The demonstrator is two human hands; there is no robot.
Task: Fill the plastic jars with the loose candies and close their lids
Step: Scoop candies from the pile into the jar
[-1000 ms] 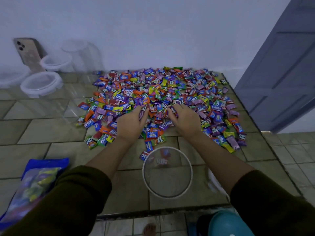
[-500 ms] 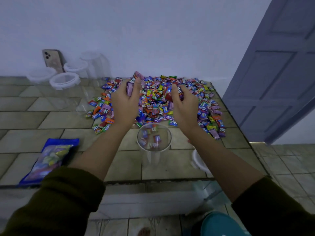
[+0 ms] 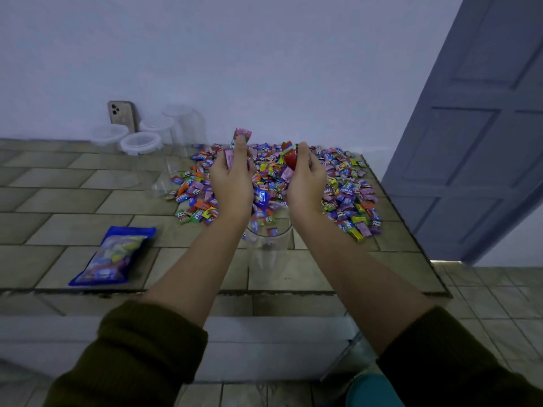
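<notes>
Presently, wrapped candies (image 3: 291, 161) are gripped in the curled left hand (image 3: 232, 183) and right hand (image 3: 305, 183). Both are held above the open jar (image 3: 269, 248).

Both forearms reach forward over the near edge of the table (image 3: 73, 201). They are bare from the dark green sleeves (image 3: 132, 348) bunched near the elbows. The left grip (image 3: 232, 183) and right grip (image 3: 305, 180) are raised side by side, a little apart, with their backs to the camera and palms turned inward. Each has its fingers curled round a clutch of candies (image 3: 242, 133), and wrappers poke out above the fingertips. Both wrists run straight on from the forearms.
</notes>
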